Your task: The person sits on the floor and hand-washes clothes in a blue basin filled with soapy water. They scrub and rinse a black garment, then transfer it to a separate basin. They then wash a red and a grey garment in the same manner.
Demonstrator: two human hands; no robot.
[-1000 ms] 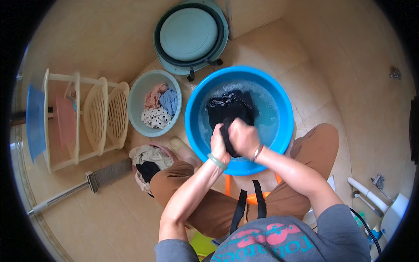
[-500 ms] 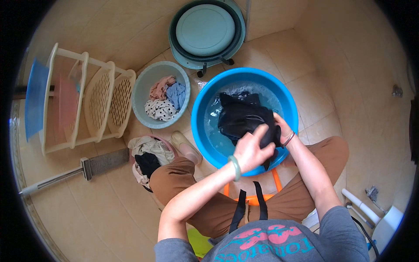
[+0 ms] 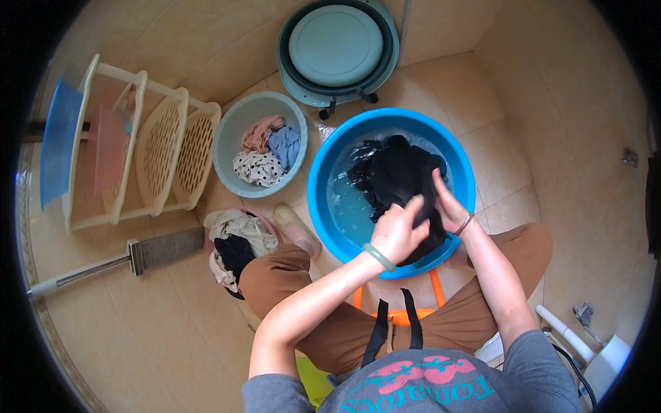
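A wet black garment [image 3: 396, 172] lies bunched in the blue basin [image 3: 316, 206], partly in the soapy water [image 3: 350, 217]. My left hand [image 3: 398, 236], with a pale green bangle at its wrist, grips the near part of the cloth, thumb and forefinger showing. On the cloth's right side is my right hand [image 3: 451, 206], its fingers reaching up along the fabric and holding it; a thin reddish bracelet circles that wrist. Folds of the garment between the hands hide some fingertips.
A pale basin [image 3: 222, 165] holds pink, blue and dotted clothes. Behind stands a folded green tub [image 3: 336, 47]. At left are a cream rack [image 3: 162, 148] and a flat mop [image 3: 165, 252]. Beside my knee, a pink basin [image 3: 270, 224] holds white and black clothes.
The black garment has shifted and spread within the basin, its near end bunched between my hands. My right hand's fingers have straightened upward. The view has tilted slightly.
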